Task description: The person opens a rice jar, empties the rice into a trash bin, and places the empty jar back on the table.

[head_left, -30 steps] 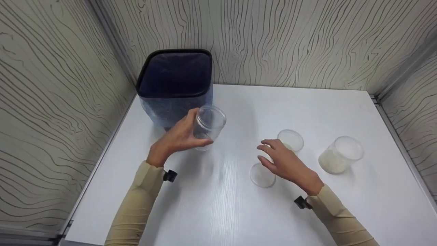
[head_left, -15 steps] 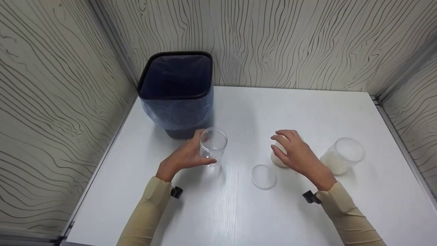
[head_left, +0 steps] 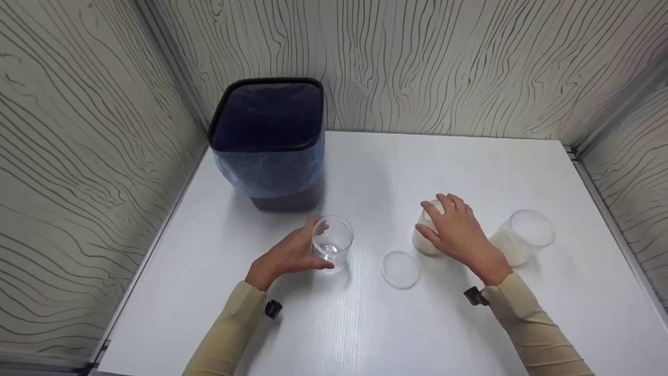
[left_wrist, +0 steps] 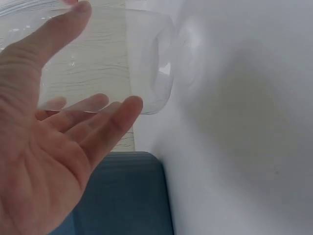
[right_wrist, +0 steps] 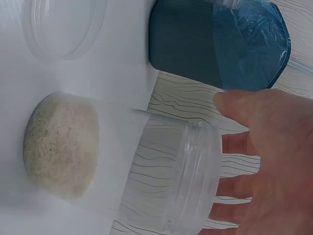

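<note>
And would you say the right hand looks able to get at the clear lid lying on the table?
Probably yes: nothing lies on the clear lid, and the right hand is close by. The rice jar beside it stands partly between, but the near side looks free.

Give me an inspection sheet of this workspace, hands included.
Surface: white table, bright reflections down the middle.
Job's things: empty clear jar in hand; middle jar with pale grains in its lower part; right-hand jar, also holding pale grains; clear round lid lying on the table.
Clutter: nothing seen.
Left hand: holds the empty clear jar between thumb and fingers.
Right hand: at the middle jar's upper part; whether it grips cannot be told.
Cables: nothing seen.
Surroundings: wood-grain-patterned walls; dark bin with blue liner at the back left.
</note>
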Motion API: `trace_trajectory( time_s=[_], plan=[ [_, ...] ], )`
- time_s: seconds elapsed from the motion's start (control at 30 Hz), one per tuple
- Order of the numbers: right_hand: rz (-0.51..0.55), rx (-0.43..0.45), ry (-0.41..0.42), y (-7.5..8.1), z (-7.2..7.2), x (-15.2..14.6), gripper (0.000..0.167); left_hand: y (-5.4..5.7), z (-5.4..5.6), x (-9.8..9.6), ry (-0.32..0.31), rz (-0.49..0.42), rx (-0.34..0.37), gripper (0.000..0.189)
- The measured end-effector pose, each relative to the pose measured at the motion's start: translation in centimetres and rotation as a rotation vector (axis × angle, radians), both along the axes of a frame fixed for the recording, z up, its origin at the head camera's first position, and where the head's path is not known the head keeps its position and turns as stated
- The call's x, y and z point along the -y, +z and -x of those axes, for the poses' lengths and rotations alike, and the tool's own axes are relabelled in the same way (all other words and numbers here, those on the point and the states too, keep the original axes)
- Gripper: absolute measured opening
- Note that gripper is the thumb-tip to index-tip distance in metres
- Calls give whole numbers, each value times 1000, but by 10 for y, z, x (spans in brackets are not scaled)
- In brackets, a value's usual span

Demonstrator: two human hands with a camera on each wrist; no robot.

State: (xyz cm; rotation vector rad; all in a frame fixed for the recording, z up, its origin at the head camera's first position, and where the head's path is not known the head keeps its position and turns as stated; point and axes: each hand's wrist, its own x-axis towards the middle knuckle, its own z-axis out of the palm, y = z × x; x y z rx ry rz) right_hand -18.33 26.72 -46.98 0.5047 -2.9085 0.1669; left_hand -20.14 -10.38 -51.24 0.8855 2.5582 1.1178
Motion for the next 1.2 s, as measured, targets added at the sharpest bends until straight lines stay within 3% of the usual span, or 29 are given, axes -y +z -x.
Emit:
trace_trajectory(
  time_s=[0.37, 0.9, 1.07, 1.2],
  plan=[
    [4, 133, -60, -7, 6, -5, 68, -13, 2, -7, 3, 8, 36, 98],
    [60, 157, -54, -8, 11, -15, 69, -19, 6, -9, 18, -30, 85, 104],
    [76, 151, -45, -7, 14, -17, 66, -18, 6, -9, 17, -64, 62, 114],
    [90, 140, -46, -7, 16, -19, 63, -11, 7, -9, 24, -105, -37, 118]
  ],
)
